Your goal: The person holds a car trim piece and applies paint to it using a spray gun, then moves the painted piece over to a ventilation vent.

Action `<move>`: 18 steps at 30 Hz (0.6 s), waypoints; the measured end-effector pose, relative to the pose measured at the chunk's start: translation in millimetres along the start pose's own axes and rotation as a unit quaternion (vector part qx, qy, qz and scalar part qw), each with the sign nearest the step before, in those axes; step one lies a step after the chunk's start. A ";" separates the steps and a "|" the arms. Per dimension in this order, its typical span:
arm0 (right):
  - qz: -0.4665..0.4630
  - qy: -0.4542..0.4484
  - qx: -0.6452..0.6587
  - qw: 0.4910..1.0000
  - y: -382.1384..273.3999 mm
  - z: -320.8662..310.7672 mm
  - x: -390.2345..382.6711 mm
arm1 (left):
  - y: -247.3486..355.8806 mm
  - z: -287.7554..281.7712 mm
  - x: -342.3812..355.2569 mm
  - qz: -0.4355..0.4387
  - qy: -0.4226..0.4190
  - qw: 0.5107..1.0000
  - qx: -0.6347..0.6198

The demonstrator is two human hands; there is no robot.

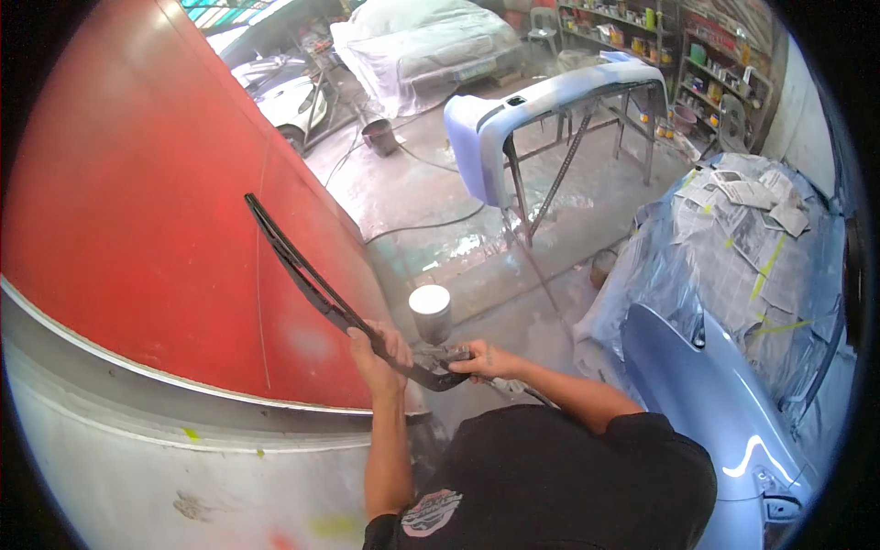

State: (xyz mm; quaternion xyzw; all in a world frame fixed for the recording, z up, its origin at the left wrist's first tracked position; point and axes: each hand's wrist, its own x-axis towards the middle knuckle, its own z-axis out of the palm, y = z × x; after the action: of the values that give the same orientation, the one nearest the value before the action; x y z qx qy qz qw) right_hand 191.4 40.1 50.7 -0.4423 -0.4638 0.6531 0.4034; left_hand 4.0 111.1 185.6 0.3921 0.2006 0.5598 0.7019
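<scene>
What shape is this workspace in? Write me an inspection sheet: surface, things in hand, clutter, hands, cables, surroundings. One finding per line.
Surface: floor pale and blotchy, with shiny patches.
Things in hand: black wiper arm slanting in front of the red panel; spray gun with a pale-topped cup, close to its lower end.
Clutter: dark bucket on the floor; shelves crowded with containers.
Hands: left hand grips the wiper arm; right hand at its lower end and the spray gun, exact hold unclear.
Cables: dark hose across the floor.
Surroundings: raised bumper; light-blue car panel; paper sheets behind it.
</scene>
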 end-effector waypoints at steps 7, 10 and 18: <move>-0.010 -0.043 0.035 0.998 -22.8 -3.5 -14.9 | 9.6 5.5 4.2 0.022 0.009 1.000 -0.005; 0.012 -0.041 0.001 0.999 -20.7 -6.6 -17.1 | 31.6 32.4 7.1 0.020 0.043 0.999 -0.017; 0.033 -0.008 -0.051 0.998 -9.8 2.1 -20.3 | 69.1 4.2 41.9 0.020 0.099 0.991 0.085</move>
State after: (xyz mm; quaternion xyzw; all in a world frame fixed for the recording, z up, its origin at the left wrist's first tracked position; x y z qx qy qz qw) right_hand 196.3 23.0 64.6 -0.4720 -0.4851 0.6452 0.3544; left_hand -24.2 153.8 248.3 0.3969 0.3076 0.5906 0.6317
